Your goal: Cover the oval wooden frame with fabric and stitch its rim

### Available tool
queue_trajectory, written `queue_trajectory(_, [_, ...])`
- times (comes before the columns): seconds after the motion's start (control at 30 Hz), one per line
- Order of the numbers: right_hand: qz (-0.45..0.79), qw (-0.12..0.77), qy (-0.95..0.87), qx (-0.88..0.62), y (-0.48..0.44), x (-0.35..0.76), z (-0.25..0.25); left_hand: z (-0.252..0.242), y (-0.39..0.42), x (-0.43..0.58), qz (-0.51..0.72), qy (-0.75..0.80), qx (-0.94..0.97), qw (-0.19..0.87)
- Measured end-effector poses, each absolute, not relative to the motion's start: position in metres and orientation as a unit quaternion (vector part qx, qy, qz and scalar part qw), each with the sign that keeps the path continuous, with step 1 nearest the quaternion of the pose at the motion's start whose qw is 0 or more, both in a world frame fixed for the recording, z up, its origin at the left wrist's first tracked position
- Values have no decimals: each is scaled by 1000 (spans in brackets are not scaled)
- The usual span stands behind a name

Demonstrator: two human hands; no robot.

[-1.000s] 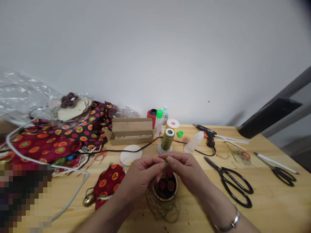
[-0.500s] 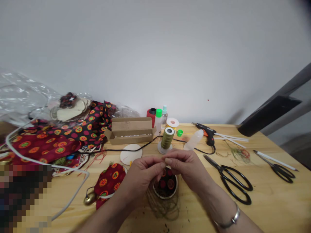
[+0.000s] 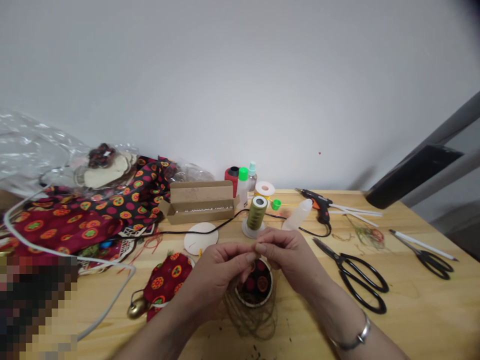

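Observation:
My left hand (image 3: pixel 219 272) and my right hand (image 3: pixel 290 260) meet fingertip to fingertip at the table's middle, both pinched on a thin olive-green thread (image 3: pixel 256 246). Just beneath them sits a small round piece lined with red dotted fabric (image 3: pixel 257 290). Loose loops of green thread (image 3: pixel 249 322) lie around its base. A spool of olive thread (image 3: pixel 257 214) stands upright right behind my hands. A silver bangle circles my right wrist.
Large black scissors (image 3: pixel 356 280) lie right of my hands, smaller scissors (image 3: pixel 431 260) and a white stick farther right. A glue gun (image 3: pixel 318 204), bottles (image 3: pixel 243 187) and a cardboard box (image 3: pixel 200 202) line the back. Red patterned fabric (image 3: pixel 75 220), plastic wrap and a white cord crowd the left.
My hands stay pinched together on the thread with only slight finger shifts. The view has drifted a little, so everything sits slightly higher and further left in the picture.

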State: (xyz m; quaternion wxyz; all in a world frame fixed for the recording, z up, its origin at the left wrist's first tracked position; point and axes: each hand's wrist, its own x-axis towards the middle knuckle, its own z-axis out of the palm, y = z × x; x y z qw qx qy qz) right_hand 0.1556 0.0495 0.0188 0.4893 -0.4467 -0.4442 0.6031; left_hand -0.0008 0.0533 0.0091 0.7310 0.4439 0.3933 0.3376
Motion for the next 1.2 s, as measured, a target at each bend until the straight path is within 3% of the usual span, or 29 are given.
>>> queue_trajectory(1.2, [629, 452, -417, -476, 49, 155, 25, 14, 50, -2, 353, 430, 474, 682])
